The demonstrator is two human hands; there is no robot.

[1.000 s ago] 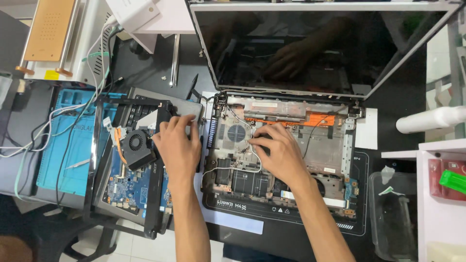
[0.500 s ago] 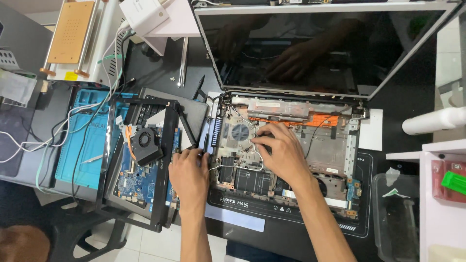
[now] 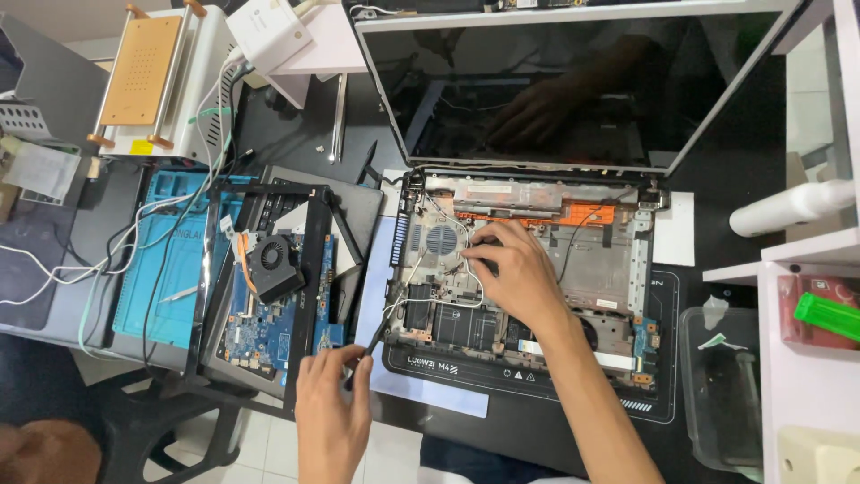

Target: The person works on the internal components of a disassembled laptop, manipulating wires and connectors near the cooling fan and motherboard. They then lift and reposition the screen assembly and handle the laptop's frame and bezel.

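The left hand [image 3: 333, 408] has come away from the loose motherboard [image 3: 269, 309] — a second ago it lay over the fan [image 3: 269, 262] on that board, half a second ago it was sliding toward the near edge — and now it sits at the front of the desk, fingers closed around a thin dark tool [image 3: 369, 345], probably a spudger or screwdriver, though the tip is too slim to tell. The tool slants up toward the lower left corner of the opened laptop base [image 3: 618, 269].

The right hand [image 3: 518, 273] has hardly shifted across all three views. It rests palm-down inside the base, fingers curled and pressing near the round vent grille [image 3: 441, 239] and the white cables [image 3: 430, 287]; whether it pinches a cable cannot be told.

So the attention has swung from the removed board, which lies inside a black frame [image 3: 309, 269] on the blue mat [image 3: 166, 269], over to the chassis — tool in one hand, the other steadying inside it. The laptop screen [image 3: 573, 90] stands open behind, dark.
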